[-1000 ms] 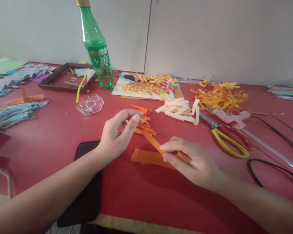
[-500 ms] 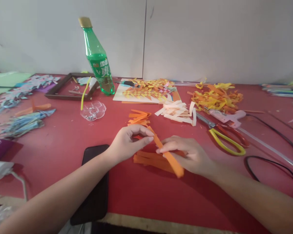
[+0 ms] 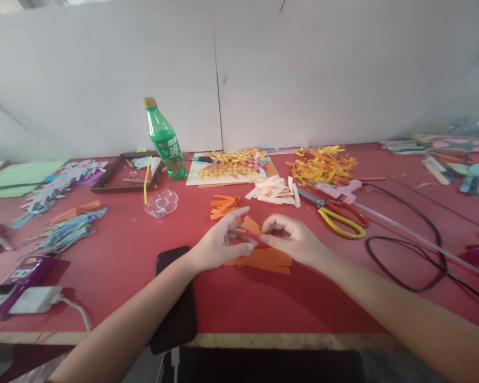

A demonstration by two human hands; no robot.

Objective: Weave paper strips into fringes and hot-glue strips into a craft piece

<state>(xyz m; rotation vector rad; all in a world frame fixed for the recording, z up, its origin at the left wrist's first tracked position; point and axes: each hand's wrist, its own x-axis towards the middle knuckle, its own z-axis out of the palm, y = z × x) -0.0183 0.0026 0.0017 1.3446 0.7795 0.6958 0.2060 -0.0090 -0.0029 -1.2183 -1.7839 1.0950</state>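
An orange paper strip (image 3: 252,225) is pinched between the thumb and fingers of my right hand (image 3: 293,236), and it looks shorter, perhaps folded. Facing it from the other side is my left hand (image 3: 219,242), its thumb and index finger spread apart around the strip's near end. Whether its other fingers touch the strip I cannot tell. Below both hands several flat orange strips (image 3: 269,259) lie on the red table. Just beyond my left fingers sits a small pile of folded orange pieces (image 3: 222,206).
Pale peach strips (image 3: 273,190) lie ahead, beside scissors (image 3: 337,215) and a pink glue gun (image 3: 339,190) with a black cable. Behind stand a green bottle (image 3: 167,146) and a yellow-orange paper heap (image 3: 323,166). A black phone (image 3: 175,303) lies by my left forearm.
The long orange strip held in both hands now shows as a short piece in my right fingers. My left thumb and index finger have spread apart. The camera view has tilted up and shifted.
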